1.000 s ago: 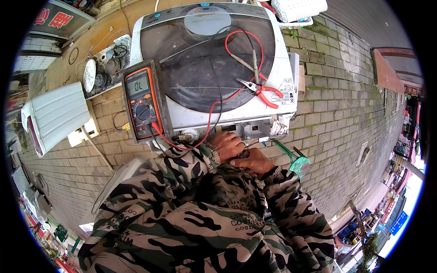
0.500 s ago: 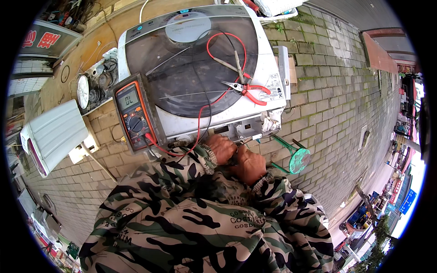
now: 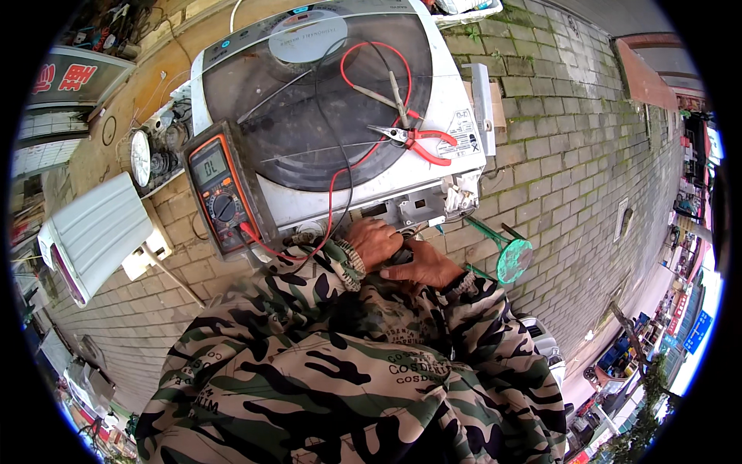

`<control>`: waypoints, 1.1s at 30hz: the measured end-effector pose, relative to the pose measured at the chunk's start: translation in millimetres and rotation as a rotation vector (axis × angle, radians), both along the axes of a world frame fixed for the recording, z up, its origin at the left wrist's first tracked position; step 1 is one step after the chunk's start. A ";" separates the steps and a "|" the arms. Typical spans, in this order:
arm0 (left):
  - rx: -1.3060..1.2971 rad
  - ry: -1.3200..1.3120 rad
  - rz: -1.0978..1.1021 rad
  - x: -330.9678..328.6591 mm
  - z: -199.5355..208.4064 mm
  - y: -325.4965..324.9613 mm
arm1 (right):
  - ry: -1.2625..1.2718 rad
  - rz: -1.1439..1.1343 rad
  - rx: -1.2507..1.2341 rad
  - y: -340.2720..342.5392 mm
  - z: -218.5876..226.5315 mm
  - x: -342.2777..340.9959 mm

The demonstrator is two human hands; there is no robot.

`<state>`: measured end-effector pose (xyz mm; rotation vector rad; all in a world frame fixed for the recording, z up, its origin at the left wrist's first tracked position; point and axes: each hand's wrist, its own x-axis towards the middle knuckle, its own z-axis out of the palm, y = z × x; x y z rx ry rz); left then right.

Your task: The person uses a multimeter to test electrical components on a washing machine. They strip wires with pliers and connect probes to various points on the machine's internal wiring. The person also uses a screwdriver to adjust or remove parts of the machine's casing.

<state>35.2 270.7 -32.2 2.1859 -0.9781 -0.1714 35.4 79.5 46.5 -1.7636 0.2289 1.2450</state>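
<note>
My left hand (image 3: 373,241) and my right hand (image 3: 423,267) meet at the front edge of a washing machine (image 3: 297,203), with fingers curled closed. Between them shows a small black part (image 3: 401,255), gripped by both; its kind is mostly hidden. Just beyond lies the machine's opened front compartment (image 3: 420,209) with grey plastic housings and wires. On the machine's dark lid (image 3: 290,116) rest red-handled pliers (image 3: 417,141) and crossed test probes (image 3: 398,97). An orange and black multimeter (image 3: 224,193) stands at the left edge, its red and black leads looping across the lid.
At the left are a white plastic panel (image 3: 100,232) and a box of motor parts (image 3: 158,151). A green round-topped stool (image 3: 514,261) stands right of my hands on the brick paving (image 3: 572,185). A white basket (image 3: 468,17) sits at the far right corner.
My right hand has turned and now lies flatter round the black part, thumb toward the left. The black part shows more plainly. The view has shifted slightly.
</note>
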 end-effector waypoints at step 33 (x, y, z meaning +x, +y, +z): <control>-0.117 -0.020 0.149 -3.9 0.9 -3.4 | 0.252 -0.477 0.168 -10.5 9.6 -22.6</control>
